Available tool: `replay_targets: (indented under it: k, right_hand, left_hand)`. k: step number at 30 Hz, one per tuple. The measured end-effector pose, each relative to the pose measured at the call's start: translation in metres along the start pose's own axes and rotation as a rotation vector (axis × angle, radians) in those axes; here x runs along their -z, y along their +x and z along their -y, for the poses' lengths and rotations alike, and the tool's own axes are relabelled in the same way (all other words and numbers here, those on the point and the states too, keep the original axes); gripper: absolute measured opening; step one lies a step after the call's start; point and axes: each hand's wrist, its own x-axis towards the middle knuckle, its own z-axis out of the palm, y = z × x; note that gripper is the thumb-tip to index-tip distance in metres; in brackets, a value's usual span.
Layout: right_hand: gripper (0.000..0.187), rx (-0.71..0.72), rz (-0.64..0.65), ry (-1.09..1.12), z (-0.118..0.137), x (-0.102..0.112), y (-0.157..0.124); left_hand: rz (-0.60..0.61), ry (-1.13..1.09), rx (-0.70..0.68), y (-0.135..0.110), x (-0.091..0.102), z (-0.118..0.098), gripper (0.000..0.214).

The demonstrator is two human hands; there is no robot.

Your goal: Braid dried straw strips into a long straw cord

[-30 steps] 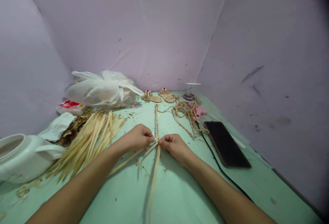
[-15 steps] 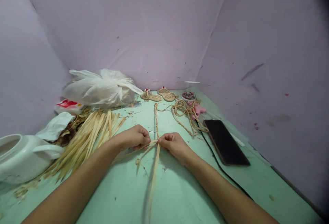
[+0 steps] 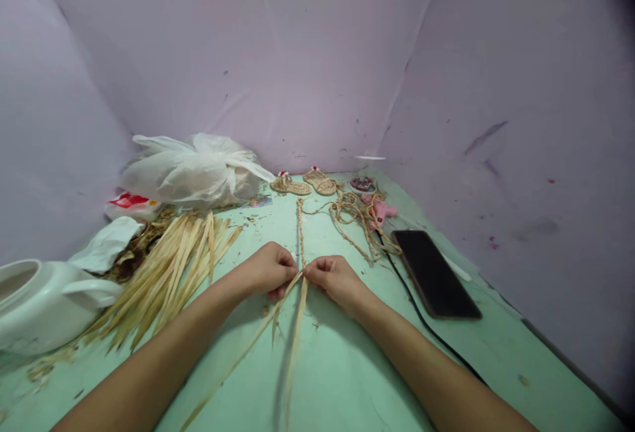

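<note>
My left hand (image 3: 265,268) and my right hand (image 3: 333,278) meet at the middle of the green table (image 3: 347,379), both closed in a pinch on pale straw strips (image 3: 292,346). The loose strip ends trail toward me across the table. From the point between my fingers a plaited straw braid (image 3: 300,230) runs straight away to the back of the table.
A pile of straw strips (image 3: 173,270) lies at the left, beside a white jug (image 3: 40,300) and white plastic bags (image 3: 193,171). Two small woven sandals (image 3: 305,184), a coil of braided cord (image 3: 360,217), a pink item (image 3: 381,210) and a black phone (image 3: 435,273) with a cable lie right.
The strip in my left hand has swung from pointing left to trailing down toward me. Both hands stay at the same spot.
</note>
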Motion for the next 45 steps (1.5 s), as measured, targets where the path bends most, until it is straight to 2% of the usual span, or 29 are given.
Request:
replay_targets:
  k: [2,13,21,27,30,35,38,41,45]
  right_hand:
    - [0.013,0.006,0.003,0.003,-0.001,0.0,0.001]
    - [0.014,0.02,-0.014,0.008,-0.003,0.0,0.002]
    - [0.017,0.028,-0.002,0.063,0.001,0.0,-0.001]
    - [0.013,-0.005,-0.015,0.101,0.002,0.001,-0.002]
    - [0.012,-0.019,-0.013,0.117,0.001,0.002,-0.001]
    - [0.012,-0.042,0.003,0.16,0.004,0.002,-0.004]
    - [0.008,-0.078,0.005,0.216,0.008,0.002,-0.005]
    - [0.006,-0.106,0.006,0.26,0.007,0.001,-0.005]
    - [0.012,-0.058,-0.003,0.262,0.001,0.0,-0.001]
  left_hand:
    - [0.011,-0.041,0.01,0.0,0.0,0.0,0.013]
    - [-0.097,-0.244,0.164,0.008,-0.004,0.002,0.006]
    - [-0.068,-0.423,0.126,0.006,-0.009,-0.001,0.008]
    - [-0.092,-0.404,0.16,0.008,-0.011,0.001,0.025]
    - [-0.034,-0.397,0.166,0.008,-0.013,0.002,0.031]
    - [0.121,-0.596,0.118,0.009,-0.02,0.003,0.027]
    - [0.161,-0.647,0.112,0.01,-0.023,0.005,0.028]
    - [0.093,-0.576,0.114,0.01,-0.022,0.006,0.031]
    - [0.019,-0.471,0.106,0.009,-0.017,0.006,0.032]
